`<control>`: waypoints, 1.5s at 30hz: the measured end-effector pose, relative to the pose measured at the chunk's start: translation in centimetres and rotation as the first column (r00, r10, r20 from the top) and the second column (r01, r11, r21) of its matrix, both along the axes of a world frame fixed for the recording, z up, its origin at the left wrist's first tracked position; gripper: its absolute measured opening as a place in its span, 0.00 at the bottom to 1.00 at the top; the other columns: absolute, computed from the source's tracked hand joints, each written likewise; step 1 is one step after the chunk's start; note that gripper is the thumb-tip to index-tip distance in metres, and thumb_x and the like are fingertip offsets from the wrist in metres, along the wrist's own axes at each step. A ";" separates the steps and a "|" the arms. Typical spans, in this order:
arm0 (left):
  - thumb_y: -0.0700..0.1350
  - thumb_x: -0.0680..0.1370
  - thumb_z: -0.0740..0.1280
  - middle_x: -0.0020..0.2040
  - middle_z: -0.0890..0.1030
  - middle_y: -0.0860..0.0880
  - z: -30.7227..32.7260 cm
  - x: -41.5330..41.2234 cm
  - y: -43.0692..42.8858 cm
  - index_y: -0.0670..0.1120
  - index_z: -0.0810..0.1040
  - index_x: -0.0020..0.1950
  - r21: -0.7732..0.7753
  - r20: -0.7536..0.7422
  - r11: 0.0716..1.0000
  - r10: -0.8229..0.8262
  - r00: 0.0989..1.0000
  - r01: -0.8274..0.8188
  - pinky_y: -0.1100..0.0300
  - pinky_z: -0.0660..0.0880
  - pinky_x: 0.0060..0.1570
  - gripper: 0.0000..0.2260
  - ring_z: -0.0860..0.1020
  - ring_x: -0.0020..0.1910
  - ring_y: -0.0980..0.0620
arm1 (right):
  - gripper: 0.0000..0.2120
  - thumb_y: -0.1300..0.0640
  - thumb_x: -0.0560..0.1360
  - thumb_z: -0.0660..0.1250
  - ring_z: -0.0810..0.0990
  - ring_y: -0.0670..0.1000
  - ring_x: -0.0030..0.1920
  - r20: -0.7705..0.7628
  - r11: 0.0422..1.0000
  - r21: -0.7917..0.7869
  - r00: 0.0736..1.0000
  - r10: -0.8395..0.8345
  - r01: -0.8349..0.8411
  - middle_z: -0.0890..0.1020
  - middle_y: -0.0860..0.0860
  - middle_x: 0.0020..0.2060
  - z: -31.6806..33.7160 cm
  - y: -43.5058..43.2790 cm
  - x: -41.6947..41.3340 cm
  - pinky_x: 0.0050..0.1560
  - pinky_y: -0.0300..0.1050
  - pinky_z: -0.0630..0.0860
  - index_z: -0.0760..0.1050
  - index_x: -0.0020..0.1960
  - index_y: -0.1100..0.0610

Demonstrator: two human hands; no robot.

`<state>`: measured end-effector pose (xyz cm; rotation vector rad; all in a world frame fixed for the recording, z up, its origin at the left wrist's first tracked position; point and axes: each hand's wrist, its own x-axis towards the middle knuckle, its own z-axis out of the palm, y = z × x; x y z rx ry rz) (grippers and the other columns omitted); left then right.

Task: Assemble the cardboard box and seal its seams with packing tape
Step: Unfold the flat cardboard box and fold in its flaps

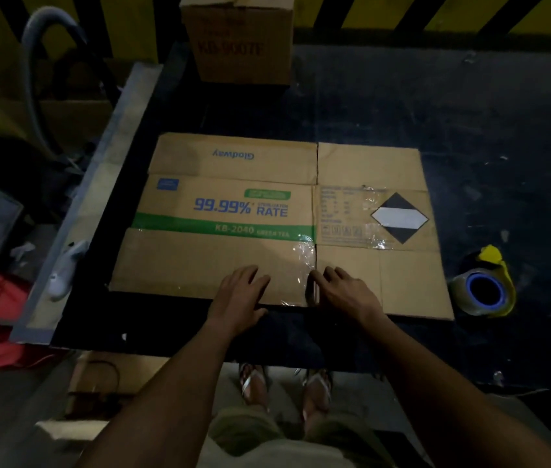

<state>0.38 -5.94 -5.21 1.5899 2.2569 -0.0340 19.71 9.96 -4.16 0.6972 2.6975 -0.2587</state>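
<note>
I see the box (233, 204) flat on the table (470, 130), with the tape (485, 290) just right of it. My left hand (238, 298) lies spread, fingers straight, on the near flap. My right hand (345, 292) bends at the flap slit, and I cannot tell whether it grips.

Flat on the desk (402, 113), cardboard box (267, 214); near right of it, tape roll (483, 292); far behind, second box (240, 38).

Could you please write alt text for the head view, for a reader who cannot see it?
A flattened cardboard box lies on a dark table; the left hand and right hand rest on its near flaps. A tape roll sits to its right; a second box stands behind.
</note>
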 end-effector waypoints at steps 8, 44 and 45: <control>0.36 0.59 0.76 0.58 0.83 0.46 3.9 -2.3 0.8 0.48 0.81 0.63 0.209 -0.144 0.974 -0.051 0.988 0.081 0.49 0.78 0.50 0.32 0.82 0.54 0.42 | 0.19 0.44 0.82 0.55 0.81 0.59 0.47 0.031 0.978 0.019 0.978 0.207 -0.207 0.77 0.55 0.60 6.7 2.1 -1.7 0.38 0.48 0.69 0.65 0.68 0.52; 0.66 0.77 0.53 0.79 0.60 0.44 34.1 -4.0 17.2 0.66 0.44 0.79 0.232 0.966 0.434 0.000 0.257 -0.870 0.33 0.67 0.66 0.32 0.67 0.72 0.36 | 0.14 0.46 0.80 0.62 0.82 0.46 0.45 -0.374 0.851 -0.520 0.876 -0.305 0.074 0.82 0.48 0.48 39.9 8.4 -9.1 0.43 0.42 0.76 0.76 0.62 0.49; 0.71 0.73 0.53 0.79 0.60 0.44 33.7 -3.9 17.1 0.65 0.45 0.79 0.216 0.968 0.457 0.018 0.252 -0.863 0.32 0.66 0.67 0.37 0.66 0.72 0.36 | 0.13 0.42 0.80 0.61 0.82 0.44 0.43 -0.375 0.886 -0.460 0.891 -0.256 0.060 0.83 0.47 0.47 39.5 8.1 -9.1 0.43 0.42 0.75 0.78 0.58 0.47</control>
